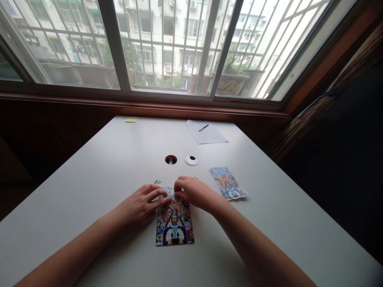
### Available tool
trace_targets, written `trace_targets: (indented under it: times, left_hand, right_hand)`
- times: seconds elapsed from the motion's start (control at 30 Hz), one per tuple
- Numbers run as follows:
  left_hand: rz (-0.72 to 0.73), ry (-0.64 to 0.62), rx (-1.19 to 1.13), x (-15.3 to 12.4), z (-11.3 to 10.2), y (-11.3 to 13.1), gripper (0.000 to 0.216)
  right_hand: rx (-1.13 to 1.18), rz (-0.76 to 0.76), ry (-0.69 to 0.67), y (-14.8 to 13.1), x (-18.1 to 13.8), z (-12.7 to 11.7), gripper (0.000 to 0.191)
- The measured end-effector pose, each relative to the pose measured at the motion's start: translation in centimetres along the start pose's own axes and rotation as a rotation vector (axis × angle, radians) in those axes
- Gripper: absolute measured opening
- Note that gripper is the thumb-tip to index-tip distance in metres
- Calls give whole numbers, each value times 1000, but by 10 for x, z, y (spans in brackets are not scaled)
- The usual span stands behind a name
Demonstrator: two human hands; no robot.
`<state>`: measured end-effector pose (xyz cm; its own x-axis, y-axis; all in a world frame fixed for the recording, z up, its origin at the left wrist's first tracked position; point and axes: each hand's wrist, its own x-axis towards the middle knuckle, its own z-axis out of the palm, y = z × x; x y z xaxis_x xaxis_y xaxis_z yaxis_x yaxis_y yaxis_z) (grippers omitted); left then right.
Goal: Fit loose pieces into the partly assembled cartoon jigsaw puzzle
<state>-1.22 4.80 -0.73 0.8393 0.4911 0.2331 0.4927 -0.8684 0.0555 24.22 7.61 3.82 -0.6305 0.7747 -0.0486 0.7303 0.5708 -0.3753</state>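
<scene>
A colourful jigsaw puzzle [175,223] with a blue cartoon dog's face lies on the white table, its upper edge uneven. My left hand [146,203] rests on its upper left part, fingers stretched out across the pieces. At the puzzle's top right, my right hand [193,192] has its thumb and fingers pinched together against the upper edge; whatever is between the fingertips is hidden. A few loose puzzle pieces [157,181] lie just beyond my left hand. Another small piece [195,177] peeks out behind my right hand.
To the right lies a printed picture sheet [229,183] with the same dog design. Further back are a round cable hole [170,160], its loose cover [191,160], a paper sheet [206,135] with a pen [204,127], and yellow sticky notes [131,119]. A barred window stands behind the table.
</scene>
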Motion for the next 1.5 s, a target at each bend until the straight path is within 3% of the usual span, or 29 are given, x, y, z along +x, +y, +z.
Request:
trace_targets:
  times: [0.33, 0.57, 0.73, 0.93, 1.03, 1.23, 1.37, 1.5]
  left_hand:
    - [0, -2, -3, 0, 2, -1, 60]
    - [-19, -9, -48, -1, 0, -1, 64]
    - [-41, 122, -210, -1, 2, -7, 70]
    - [-92, 332, -378, -2, 1, -17, 50]
    - [-175, 410, -440, -3, -1, -19, 42]
    - [-399, 517, -673, -7, -3, -23, 34]
    - [-527, 603, -787, -10, -5, -27, 28]
    - [-658, 698, -894, -10, -4, -31, 21]
  right_hand:
    - [147, 79, 25, 0, 2, 0, 4]
    - [229, -6, 106, 14, -1, 10, 4]
    - [274, -5, 295, 22, -13, -10, 12]
    - [221, 33, 480, 23, -38, -30, 13]
    - [186, 74, 478, 22, -58, -21, 13]
    - [226, 168, 426, 32, -95, 22, 18]
    - [243, 214, 455, 35, -105, 40, 16]
    - [232, 215, 431, 31, -104, 43, 16]
